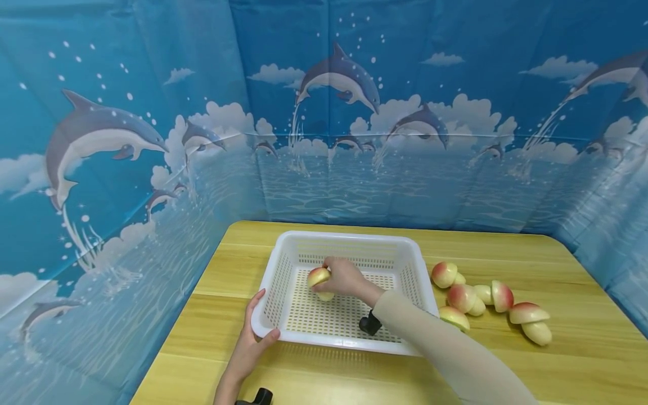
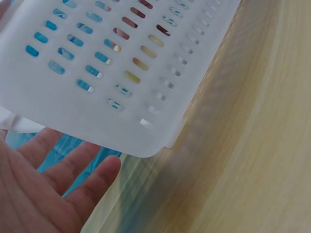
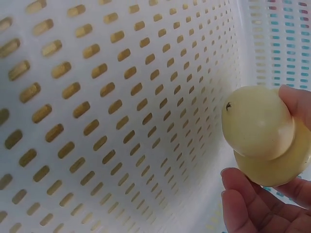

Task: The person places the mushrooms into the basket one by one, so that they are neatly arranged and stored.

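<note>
A white perforated plastic basket stands on the table. Inside it, my right hand grips a toy mushroom by its red-and-yellow cap. The right wrist view shows the mushroom's pale, rounded stem pointing away from the palm, with thumb and fingers around the cap, close over the basket floor. At the basket's front left corner rests my left hand, thumb at the front rim and fingers along the left side. Its fingers look straight and spread in the left wrist view.
Several more toy mushrooms lie right of the basket on the wooden table. A blue dolphin-print curtain hangs behind and at both sides. A black device is at my right wrist, another near the left.
</note>
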A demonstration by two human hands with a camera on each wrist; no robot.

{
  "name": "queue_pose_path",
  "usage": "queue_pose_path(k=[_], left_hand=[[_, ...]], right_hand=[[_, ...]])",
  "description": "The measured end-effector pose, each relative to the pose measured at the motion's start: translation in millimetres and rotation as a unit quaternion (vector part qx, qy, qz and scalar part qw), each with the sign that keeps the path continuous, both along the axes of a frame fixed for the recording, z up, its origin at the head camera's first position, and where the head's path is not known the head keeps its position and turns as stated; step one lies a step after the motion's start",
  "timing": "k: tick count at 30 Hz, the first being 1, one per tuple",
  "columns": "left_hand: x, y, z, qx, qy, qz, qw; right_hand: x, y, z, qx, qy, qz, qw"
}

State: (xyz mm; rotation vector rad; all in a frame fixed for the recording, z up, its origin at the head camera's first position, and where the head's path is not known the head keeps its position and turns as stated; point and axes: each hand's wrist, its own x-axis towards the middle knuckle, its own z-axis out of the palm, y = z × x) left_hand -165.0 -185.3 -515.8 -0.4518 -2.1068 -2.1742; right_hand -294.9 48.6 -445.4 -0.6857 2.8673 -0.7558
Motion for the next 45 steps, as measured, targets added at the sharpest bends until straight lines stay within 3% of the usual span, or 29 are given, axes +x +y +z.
queue_pose_path(k=[26,45], left_hand=[[1.5,-0.5,-1.3,0.011,-0.002,-0.002,0.9999],[1.3,1.9,-0.9,0.001,-0.008,0.007,0.9999]], right_hand=[[-4.5,-16.2,-8.4,0.033,0.001,-0.005,0.999],[-10.4,-19.8,-11.6,0.013,-0.007,-0.018,1.000]])
